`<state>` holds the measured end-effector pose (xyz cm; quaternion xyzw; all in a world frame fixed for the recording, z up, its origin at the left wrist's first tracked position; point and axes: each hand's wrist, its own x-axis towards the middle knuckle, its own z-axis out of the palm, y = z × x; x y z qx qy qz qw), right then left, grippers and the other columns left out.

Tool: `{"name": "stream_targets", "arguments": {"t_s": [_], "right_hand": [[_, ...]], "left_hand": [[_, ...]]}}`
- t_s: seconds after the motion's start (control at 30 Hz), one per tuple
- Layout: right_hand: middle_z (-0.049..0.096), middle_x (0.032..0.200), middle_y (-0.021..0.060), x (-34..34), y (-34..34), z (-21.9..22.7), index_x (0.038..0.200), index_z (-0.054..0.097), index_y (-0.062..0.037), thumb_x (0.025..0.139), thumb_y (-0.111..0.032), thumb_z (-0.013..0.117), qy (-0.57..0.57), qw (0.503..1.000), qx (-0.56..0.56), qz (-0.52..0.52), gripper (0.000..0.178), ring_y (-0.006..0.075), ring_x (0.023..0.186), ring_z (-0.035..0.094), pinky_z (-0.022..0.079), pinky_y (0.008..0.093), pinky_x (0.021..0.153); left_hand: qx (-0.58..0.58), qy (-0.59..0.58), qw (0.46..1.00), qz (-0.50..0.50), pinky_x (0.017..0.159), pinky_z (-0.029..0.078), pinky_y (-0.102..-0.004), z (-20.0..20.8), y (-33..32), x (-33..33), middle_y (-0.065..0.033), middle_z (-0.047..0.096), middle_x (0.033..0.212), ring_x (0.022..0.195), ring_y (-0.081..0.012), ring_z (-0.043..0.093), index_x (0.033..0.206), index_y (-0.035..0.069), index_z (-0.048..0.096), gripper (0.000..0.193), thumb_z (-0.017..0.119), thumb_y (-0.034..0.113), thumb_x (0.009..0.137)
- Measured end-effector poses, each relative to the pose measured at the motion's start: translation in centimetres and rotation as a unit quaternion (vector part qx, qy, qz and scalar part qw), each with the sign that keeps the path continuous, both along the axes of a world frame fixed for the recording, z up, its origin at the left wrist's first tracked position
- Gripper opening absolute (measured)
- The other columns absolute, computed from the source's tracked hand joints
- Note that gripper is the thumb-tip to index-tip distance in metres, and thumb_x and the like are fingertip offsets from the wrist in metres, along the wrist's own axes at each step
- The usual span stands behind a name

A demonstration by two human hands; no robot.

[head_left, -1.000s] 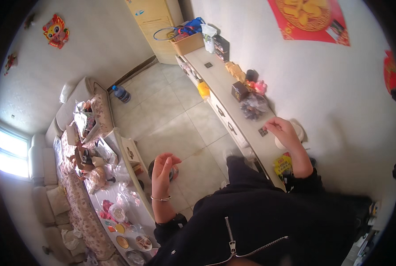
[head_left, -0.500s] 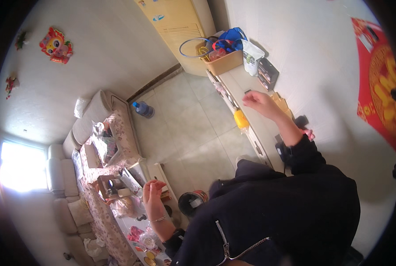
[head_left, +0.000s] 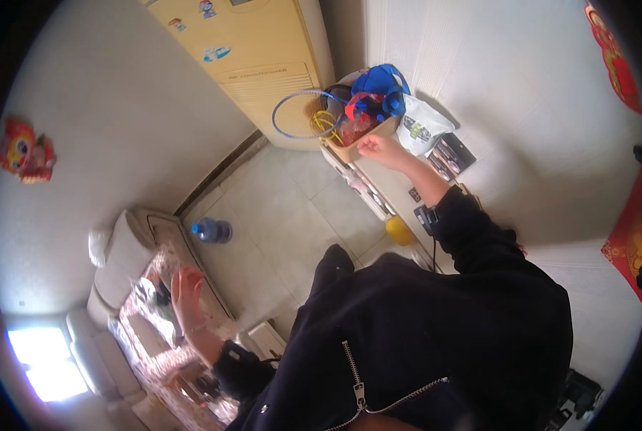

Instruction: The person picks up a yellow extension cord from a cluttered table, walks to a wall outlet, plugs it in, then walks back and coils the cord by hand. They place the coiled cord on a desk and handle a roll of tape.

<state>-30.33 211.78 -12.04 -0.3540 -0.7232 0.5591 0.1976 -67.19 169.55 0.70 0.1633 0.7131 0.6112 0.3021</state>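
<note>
The right hand (head_left: 384,151) hangs at the near edge of a tan, open-topped plastic bin (head_left: 345,150), its fingers curled inward; whether they touch the bin or grip anything, I cannot tell. The bin stands on the far end of a long, low white cabinet (head_left: 384,177), in front of a tall cream-coloured floor unit (head_left: 270,86). From it stick out a blue-rimmed oval racket (head_left: 274,118), a bright blue fabric bundle (head_left: 384,80) and a coil of yellow cord (head_left: 324,122). Just beside the bin are a white printed plastic bag (head_left: 421,123) and a dark rectangular box (head_left: 454,153). The left hand (head_left: 188,294), slightly blurred, is well apart from the right, fingers extended and loosely parted with nothing visible in them; in the view it overlaps a grey sofa with a pink floral cover (head_left: 168,253). A clear blue plastic water jug (head_left: 212,230) lies on the pale tiled floor (head_left: 278,208) near the sofa.
</note>
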Motion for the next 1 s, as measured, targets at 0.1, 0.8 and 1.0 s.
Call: {"name": "stream_targets", "arguments": {"t_s": [0.1,0.8,1.0], "right_hand": [[0.063,0.095,0.0043,-3.1,2.5,-2.1,0.104,0.059,-0.0022,0.087,-0.016,0.064,-0.036,0.998,-0.01,-0.054,0.022,0.0117,0.09,0.06,0.048,0.0263,0.083],[0.029,0.147,0.0139,-16.3,10.2,-9.2,0.14,0.035,-0.0142,0.068,-0.018,0.078,-0.264,0.928,0.248,0.088,0.084,0.0322,0.136,0.03,0.033,0.0526,0.104],[0.039,0.142,0.0096,-14.2,11.5,-5.3,0.136,0.043,-0.0162,0.075,-0.022,0.073,-0.195,0.944,0.257,-0.069,0.068,0.0274,0.133,0.036,0.029,0.0531,0.104]], "left_hand": [[0.008,-0.074,0.996,-0.053,0.077,0.042,-0.0282,-4.5,12.0,-5.9,-0.0058,0.063,0.101,0.093,-0.0164,0.061,0.117,0.007,0.055,0.032,0.055,0.03,0.094],[-0.168,-0.313,0.93,-0.091,0.092,0.043,-0.052,-24.1,50.6,-4.0,-0.0124,0.055,0.118,0.105,-0.0294,0.057,0.12,0.002,0.047,0.044,0.046,0.038,0.094],[0.005,-0.389,0.868,-0.308,0.094,0.047,-0.0417,-12.7,51.4,-4.5,-0.0211,0.06,0.11,0.105,-0.0362,0.06,0.113,-0.005,0.055,0.058,0.025,0.043,0.099]]}}
